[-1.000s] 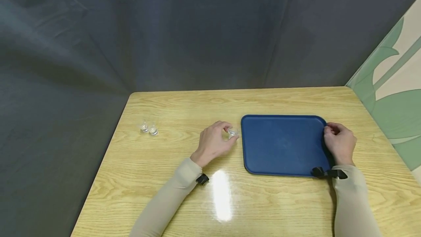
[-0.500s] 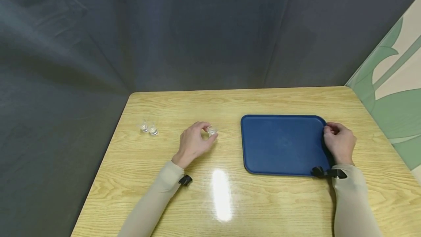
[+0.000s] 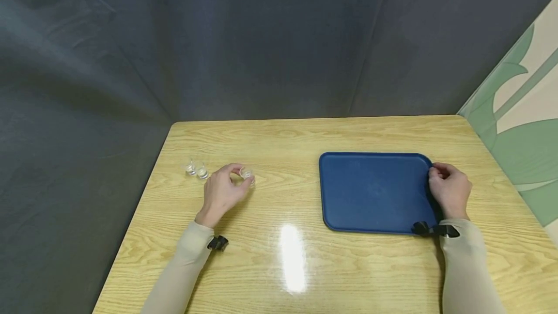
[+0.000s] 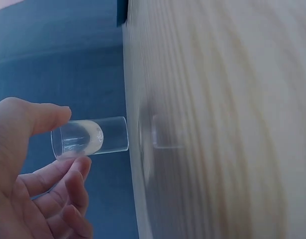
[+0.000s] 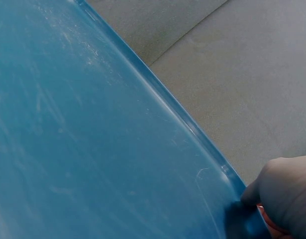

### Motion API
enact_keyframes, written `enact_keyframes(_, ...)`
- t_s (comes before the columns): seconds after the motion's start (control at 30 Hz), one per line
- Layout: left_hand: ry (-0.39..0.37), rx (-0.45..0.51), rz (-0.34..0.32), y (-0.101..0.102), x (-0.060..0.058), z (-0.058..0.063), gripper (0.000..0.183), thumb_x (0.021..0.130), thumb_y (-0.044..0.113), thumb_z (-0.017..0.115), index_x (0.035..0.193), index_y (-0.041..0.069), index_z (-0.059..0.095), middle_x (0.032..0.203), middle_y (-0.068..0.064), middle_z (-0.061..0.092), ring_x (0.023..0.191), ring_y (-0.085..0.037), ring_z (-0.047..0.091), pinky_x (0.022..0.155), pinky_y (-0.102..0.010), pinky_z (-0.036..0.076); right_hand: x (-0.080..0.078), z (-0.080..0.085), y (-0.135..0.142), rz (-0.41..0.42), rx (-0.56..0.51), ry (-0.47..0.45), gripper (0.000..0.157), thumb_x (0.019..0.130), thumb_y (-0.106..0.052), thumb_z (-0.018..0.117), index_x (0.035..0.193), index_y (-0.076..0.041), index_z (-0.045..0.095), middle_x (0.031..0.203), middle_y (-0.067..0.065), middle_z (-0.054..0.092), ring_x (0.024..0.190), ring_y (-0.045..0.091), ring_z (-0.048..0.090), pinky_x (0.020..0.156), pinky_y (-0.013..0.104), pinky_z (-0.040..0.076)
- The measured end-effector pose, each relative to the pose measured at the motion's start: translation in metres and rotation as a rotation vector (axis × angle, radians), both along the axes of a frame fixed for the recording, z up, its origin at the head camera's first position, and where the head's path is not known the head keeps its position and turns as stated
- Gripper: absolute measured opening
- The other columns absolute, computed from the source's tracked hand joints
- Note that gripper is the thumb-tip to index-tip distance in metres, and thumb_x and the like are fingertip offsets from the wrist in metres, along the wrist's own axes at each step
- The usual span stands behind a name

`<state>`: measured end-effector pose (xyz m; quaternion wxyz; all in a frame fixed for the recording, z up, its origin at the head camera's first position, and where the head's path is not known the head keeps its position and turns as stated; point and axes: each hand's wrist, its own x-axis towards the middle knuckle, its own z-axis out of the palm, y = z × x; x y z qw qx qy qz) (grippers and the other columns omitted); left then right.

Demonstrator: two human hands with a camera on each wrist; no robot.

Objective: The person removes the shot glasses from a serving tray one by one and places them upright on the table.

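Observation:
My left hand [image 3: 220,192] pinches a small clear glass [image 3: 246,173] between thumb and fingers, left of the middle of the table. In the left wrist view the clear glass [image 4: 113,137] has straight sides and a whitish layer partway along it. One end faces the wooden surface and seems slightly apart from it. Two similar small glasses [image 3: 202,172] stand side by side just left of this hand. My right hand [image 3: 451,189] grips the right rim of a blue rectangular tray [image 3: 375,193]. In the right wrist view its thumb lies over the tray rim [image 5: 192,127], with the other fingers mostly hidden.
The wooden table [image 3: 279,139] has a bright light reflection near its front. A dark curtain [image 3: 279,42] hangs behind and to the left. A green and cream patterned panel [image 3: 523,125] borders the right side.
My left hand has moved left with the small glass, from beside the tray's left edge towards the two standing glasses. The right hand and tray have stayed in place.

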<state>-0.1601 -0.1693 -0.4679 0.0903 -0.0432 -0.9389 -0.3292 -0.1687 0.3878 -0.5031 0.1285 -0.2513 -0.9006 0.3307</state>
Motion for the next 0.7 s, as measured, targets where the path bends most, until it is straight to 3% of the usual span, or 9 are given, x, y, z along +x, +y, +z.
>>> enact_keyframes(0.13, -0.002, -0.011, 0.034, -0.017, 0.002, 0.0, 0.043, 0.092, 0.039, 0.08, 0.123, 0.01, 0.077, 0.109, -0.009, 0.08, 0.05, -0.011, 0.049, 0.043, -0.028, 0.036, 0.0, 0.0, -0.001, -0.001, -0.003, -0.008, 0.041, 0.104, -0.025, 0.054, 0.129, 0.0, 0.074, 0.091, 0.003, 0.068, 0.069, -0.005, 0.043, 0.071, 0.026, 0.037)
enact_keyframes(0.27, -0.026, -0.012, 0.067, -0.035, 0.006, 0.002, 0.046, 0.093, 0.041, 0.08, 0.125, 0.009, 0.076, 0.111, -0.009, 0.079, 0.055, -0.014, 0.055, 0.047, -0.03, 0.04, 0.0, 0.001, -0.001, -0.005, -0.008, -0.008, 0.041, 0.104, -0.025, 0.053, 0.129, 0.0, 0.074, 0.082, -0.008, 0.062, 0.068, -0.006, 0.043, 0.07, 0.025, 0.037)
enact_keyframes(0.47, -0.078, -0.016, 0.137, -0.065, 0.013, 0.001, 0.051, 0.096, 0.046, 0.077, 0.131, 0.009, 0.074, 0.116, -0.011, 0.079, 0.075, -0.021, 0.069, 0.062, -0.034, 0.047, 0.0, 0.0, 0.0, -0.01, -0.01, -0.01, 0.041, 0.104, -0.026, 0.054, 0.129, 0.0, 0.074, 0.076, -0.02, 0.052, 0.068, -0.006, 0.042, 0.07, 0.024, 0.037)
enact_keyframes(0.6, -0.081, -0.024, 0.184, -0.084, 0.018, 0.003, 0.053, 0.096, 0.048, 0.076, 0.134, 0.01, 0.073, 0.118, -0.013, 0.079, 0.07, -0.02, 0.068, 0.057, -0.032, 0.044, -0.001, -0.001, 0.0, -0.012, -0.006, -0.006, 0.041, 0.104, -0.025, 0.054, 0.129, 0.0, 0.074, 0.077, -0.018, 0.053, 0.068, -0.006, 0.042, 0.069, 0.023, 0.037)
enact_keyframes(0.7, -0.075, -0.04, 0.221, -0.095, 0.021, 0.005, 0.053, 0.096, 0.048, 0.076, 0.134, 0.011, 0.073, 0.118, -0.014, 0.079, 0.073, -0.022, 0.07, 0.058, -0.031, 0.044, -0.001, 0.0, -0.001, -0.015, 0.001, -0.005, 0.041, 0.104, -0.025, 0.054, 0.129, 0.0, 0.074, 0.082, -0.007, 0.061, 0.068, -0.006, 0.042, 0.069, 0.024, 0.037)
